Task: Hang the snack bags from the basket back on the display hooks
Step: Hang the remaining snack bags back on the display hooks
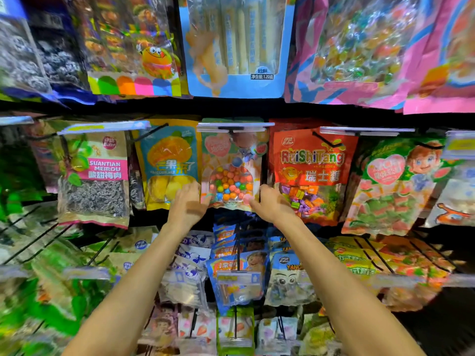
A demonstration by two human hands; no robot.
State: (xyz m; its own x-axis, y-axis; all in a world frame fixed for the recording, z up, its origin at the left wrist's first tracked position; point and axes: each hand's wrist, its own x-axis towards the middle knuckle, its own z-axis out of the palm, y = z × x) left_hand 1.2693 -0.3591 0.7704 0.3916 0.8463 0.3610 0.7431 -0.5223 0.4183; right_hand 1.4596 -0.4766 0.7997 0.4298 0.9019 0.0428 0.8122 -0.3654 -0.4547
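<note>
Holding the candy bag [231, 173] by its bottom corners, the left hand [189, 204] and right hand [271, 204] pinch it up at its hook [232, 128], so next it probably needs letting go gently.

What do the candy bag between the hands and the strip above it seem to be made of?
The candy bag looks like glossy printed plastic film with a clear window showing colored balls; it shines and crinkles. The strip looks like clear rigid plastic, a straight glinting edge. Both hands, left and right, hold the bag's lower corners.
</note>
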